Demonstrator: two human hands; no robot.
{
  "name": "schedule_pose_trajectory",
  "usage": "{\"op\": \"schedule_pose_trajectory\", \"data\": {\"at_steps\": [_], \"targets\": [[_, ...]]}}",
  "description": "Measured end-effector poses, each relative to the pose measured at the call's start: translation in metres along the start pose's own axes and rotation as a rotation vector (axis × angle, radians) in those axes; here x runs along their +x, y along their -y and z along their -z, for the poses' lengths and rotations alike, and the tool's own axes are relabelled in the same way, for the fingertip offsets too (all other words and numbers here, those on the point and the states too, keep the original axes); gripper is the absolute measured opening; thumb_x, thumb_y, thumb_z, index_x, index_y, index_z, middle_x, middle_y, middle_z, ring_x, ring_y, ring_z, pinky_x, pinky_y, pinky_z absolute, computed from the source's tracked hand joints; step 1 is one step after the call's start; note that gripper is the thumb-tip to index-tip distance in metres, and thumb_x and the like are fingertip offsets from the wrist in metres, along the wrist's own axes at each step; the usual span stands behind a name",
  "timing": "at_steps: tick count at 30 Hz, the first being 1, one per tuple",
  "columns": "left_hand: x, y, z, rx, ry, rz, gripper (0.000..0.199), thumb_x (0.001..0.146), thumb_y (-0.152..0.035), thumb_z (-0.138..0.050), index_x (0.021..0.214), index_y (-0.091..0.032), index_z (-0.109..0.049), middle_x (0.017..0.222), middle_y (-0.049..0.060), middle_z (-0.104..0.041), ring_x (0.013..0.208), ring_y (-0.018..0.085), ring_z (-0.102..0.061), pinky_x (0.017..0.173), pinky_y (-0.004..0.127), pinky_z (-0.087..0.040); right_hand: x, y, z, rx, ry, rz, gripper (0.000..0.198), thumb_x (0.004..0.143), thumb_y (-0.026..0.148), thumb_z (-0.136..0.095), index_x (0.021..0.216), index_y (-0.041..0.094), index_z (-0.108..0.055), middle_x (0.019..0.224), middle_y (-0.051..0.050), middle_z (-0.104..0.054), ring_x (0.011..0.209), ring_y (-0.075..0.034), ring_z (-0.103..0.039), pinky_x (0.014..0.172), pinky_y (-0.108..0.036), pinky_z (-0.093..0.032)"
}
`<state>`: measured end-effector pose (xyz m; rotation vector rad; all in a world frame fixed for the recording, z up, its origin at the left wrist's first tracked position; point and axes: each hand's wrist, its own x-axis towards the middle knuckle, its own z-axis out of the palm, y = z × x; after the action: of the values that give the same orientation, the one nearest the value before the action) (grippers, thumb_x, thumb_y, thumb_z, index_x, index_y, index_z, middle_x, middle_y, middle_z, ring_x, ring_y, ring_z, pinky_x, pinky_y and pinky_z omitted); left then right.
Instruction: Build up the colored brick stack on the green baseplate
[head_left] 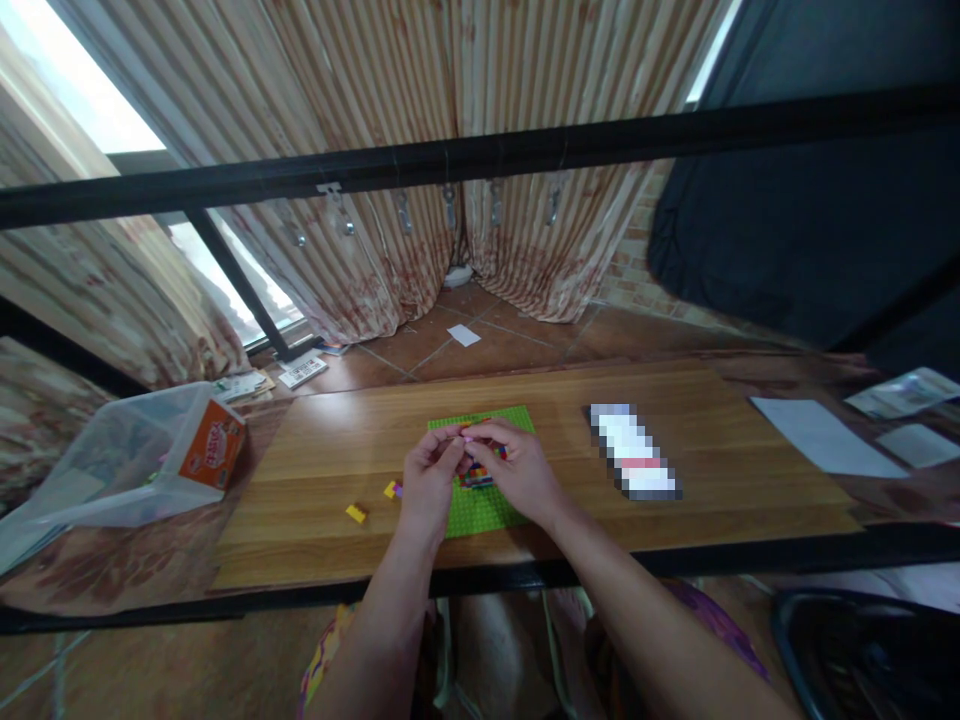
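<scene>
My left hand [431, 480] and my right hand [523, 475] meet above a green studded baseplate [487, 515]. Between the pinched fingertips of both hands shows a small pink toy brick [469, 441]; its exact shape is mostly covered by the fingers. Beneath the hands, a cluster of multicoloured bricks [478, 478] stands on the baseplate, partly hidden. Left of my left wrist lies a yellow brick [390, 489] touching a purple one [399, 491]. A separate yellow brick [355, 514] rests on the wood farther left.
A clear plastic bin [142, 480] with an orange label stands at the left. On the wooden tabletop [300, 450], a pixelated phone-like object [634, 452] lies right of the baseplate. White paper [829, 436] is at the far right. A black rail [480, 160] crosses beyond the table.
</scene>
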<state>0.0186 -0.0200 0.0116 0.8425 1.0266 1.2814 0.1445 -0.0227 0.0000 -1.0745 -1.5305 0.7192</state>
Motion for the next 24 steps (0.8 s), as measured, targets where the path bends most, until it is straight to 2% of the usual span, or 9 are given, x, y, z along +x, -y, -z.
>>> {"op": "schedule_pose_trajectory", "data": {"at_steps": [11,24], "targets": [[-0.0025,0.0009,-0.0025,0.002,0.014,-0.002,0.028,0.065,-0.032,-0.077,0.086,-0.015,-0.069,0.074,0.002,-0.069,0.062,0.009,-0.058,0.064,0.022,-0.048,-0.0003,-0.002,0.0056,0.008,-0.023,-0.052,0.012,0.085,0.031,-0.063,0.085,0.023,-0.072,0.084,-0.002,-0.069,0.079,-0.016,-0.063,0.073,-0.029,-0.05],[0.0017,0.0023,0.0002,0.046,0.013,-0.046,0.033,0.065,-0.038,-0.079,0.085,-0.014,-0.07,0.074,0.001,-0.069,0.061,0.008,-0.058,0.061,0.02,-0.047,-0.0001,0.0013,0.003,-0.076,0.035,0.025,0.016,0.09,0.031,-0.056,0.089,0.025,-0.071,0.084,-0.002,-0.066,0.082,-0.017,-0.062,0.077,-0.031,-0.048]]}}
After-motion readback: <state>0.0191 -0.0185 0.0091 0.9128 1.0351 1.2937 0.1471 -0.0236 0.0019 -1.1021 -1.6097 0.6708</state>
